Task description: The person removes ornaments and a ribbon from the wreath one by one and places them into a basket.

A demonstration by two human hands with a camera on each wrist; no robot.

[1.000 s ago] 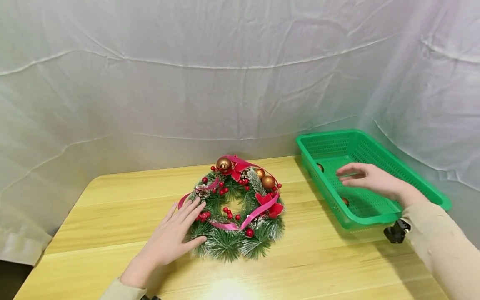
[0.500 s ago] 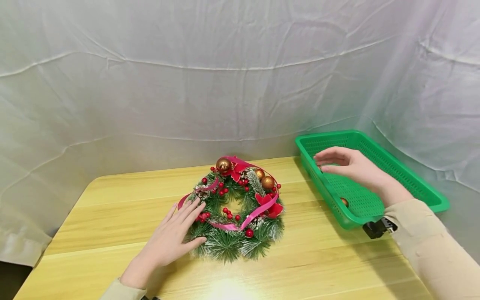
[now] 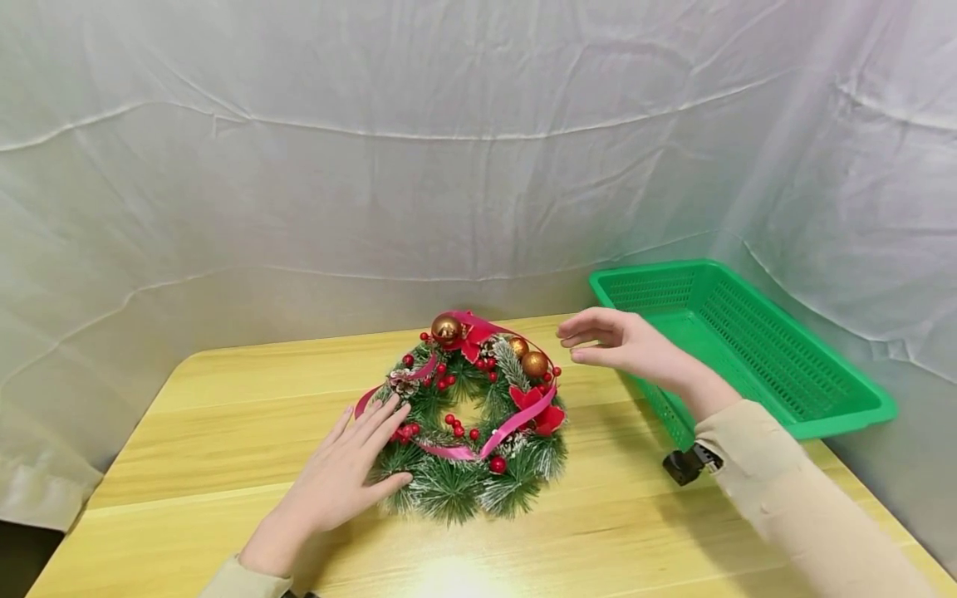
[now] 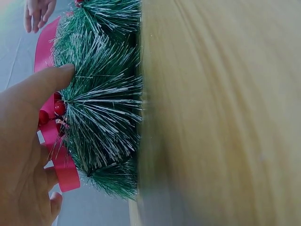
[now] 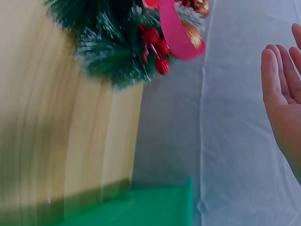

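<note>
A green Christmas wreath [image 3: 449,486] lies on the wooden table, trimmed with pink ribbon [image 3: 519,421], red berries, red flowers and golden-brown balls [image 3: 534,363]. My left hand [image 3: 347,465] rests on its left side, fingers straight and spread. In the left wrist view the thumb [image 4: 49,82] reaches over the snowy needles. My right hand [image 3: 639,349] hovers between the wreath and the green basket [image 3: 755,320], its fingers loosely bent. Nothing shows between those fingers in the head view or in the right wrist view, where the hand [image 5: 284,101] is partly cut off.
The basket stands at the table's back right; my right hand and forearm hide part of its near side. A pale cloth [image 3: 374,208] hangs behind and beside the wooden table [image 3: 239,399]. A black strap device [image 3: 691,463] sits at my right wrist.
My right hand has moved left, out from over the basket towards the wreath. The brown balls seen earlier in the basket are now out of sight. My left hand has stayed still.
</note>
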